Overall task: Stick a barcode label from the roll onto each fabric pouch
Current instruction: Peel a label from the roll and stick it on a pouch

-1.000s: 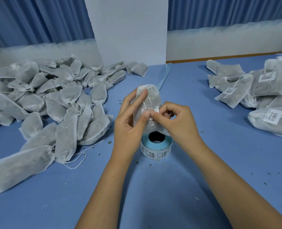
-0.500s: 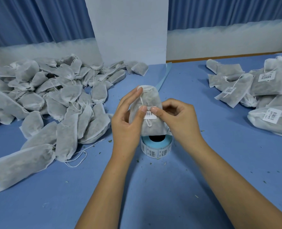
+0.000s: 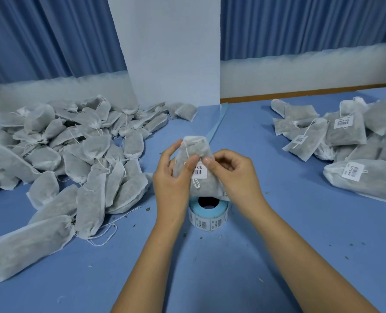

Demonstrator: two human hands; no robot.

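I hold a grey fabric pouch upright over the blue table. My left hand grips its left side, thumb pressing on the front beside a white barcode label stuck there. My right hand holds the pouch's right edge, its forefinger tip at the label's top right corner. The label roll, with a light blue core face and barcodes round its side, stands on the table just below the pouch.
A large heap of unlabelled pouches covers the left of the table. Labelled pouches are piled at the right. A white pillar and blue curtains stand behind. Small crumbs dot the table.
The label has gone from pinched at the pouch's front to lying flat on it. My thumbs shifted slightly upward along the label; the pouch stays held above the roll.
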